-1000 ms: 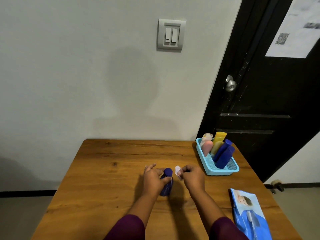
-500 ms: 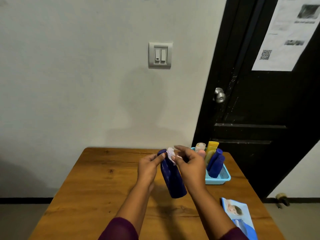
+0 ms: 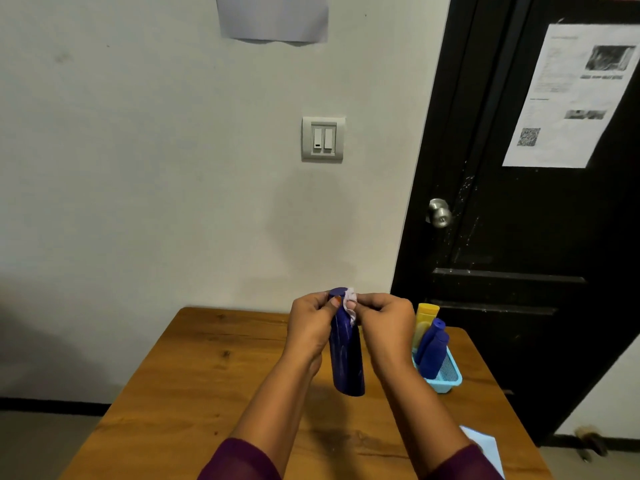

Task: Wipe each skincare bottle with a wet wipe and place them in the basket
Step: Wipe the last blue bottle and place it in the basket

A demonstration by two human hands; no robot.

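A home room: wooden table (image 3: 214,368), light switch (image 3: 322,139), black door (image 3: 540,237).

Single head camera, looking forward-down, table (image 3: 207,375) near.

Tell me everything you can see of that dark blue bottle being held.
The bottle is a tall, dark blue tube shape, glossy like plastic, with a cap of the same blue on top. It is held nearly upright above the wooden table, its base touching nothing. The left hand grips its upper part, and the right hand pinches a white wipe against it just below the cap.
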